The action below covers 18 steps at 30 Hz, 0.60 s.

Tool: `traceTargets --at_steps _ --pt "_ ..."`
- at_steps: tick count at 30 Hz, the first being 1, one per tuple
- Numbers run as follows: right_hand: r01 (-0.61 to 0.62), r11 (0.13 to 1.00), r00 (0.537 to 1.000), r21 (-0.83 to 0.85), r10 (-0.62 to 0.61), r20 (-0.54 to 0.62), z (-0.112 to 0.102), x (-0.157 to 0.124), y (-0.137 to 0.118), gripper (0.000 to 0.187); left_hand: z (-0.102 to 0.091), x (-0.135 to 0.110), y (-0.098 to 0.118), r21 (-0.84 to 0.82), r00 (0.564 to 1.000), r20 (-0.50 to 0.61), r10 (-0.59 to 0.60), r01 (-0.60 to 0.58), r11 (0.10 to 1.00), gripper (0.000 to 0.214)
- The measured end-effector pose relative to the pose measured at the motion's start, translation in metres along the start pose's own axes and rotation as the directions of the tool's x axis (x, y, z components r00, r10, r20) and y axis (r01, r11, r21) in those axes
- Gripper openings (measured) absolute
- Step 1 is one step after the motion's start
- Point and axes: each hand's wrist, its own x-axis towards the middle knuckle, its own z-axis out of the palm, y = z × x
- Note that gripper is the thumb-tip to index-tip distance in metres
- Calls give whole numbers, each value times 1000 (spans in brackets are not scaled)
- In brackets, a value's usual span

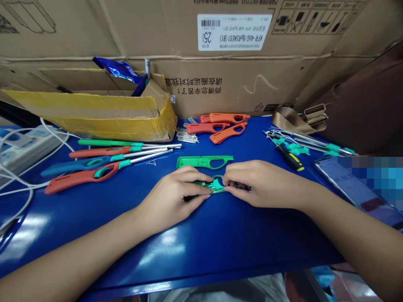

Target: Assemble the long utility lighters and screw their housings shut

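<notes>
Both my hands meet at the middle of the blue table (201, 235). My left hand (176, 193) is closed on a green lighter handle shell (204, 189) lying flat under the fingers. My right hand (258, 182) pinches a small teal trigger piece (217, 184) sitting in that shell. Most of the shell is hidden by my fingers. A second green handle shell (204, 161) lies just beyond my hands, untouched.
Several assembled long lighters (107, 161) lie at the left, orange handle shells (220, 123) at the back. Metal tubes with teal parts (308, 144) and a screwdriver (290, 158) sit at the right, beside a phone (355, 184). A yellow-taped cardboard box (94, 113) and a power strip (28, 144) stand left.
</notes>
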Motion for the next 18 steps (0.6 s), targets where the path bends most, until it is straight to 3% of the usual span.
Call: traceTargets --at_steps 5,9,12,18 --pt "-3 1000 1000 14 3 -18 0 0 -1 9 -2 0 1 4 1000 3 -23 23 1000 14" --pt "-7 1000 1000 6 7 -24 0 0 0 11 -10 3 -4 -9 987 -134 -86 85 996 11" --pt "-25 999 1000 -24 25 -7 -2 -1 1 13 -18 5 -14 104 967 -230 -109 136 985 12" --pt "-59 997 998 -44 60 14 -5 -1 2 13 -31 10 -31 323 968 -194 -159 216 922 22"
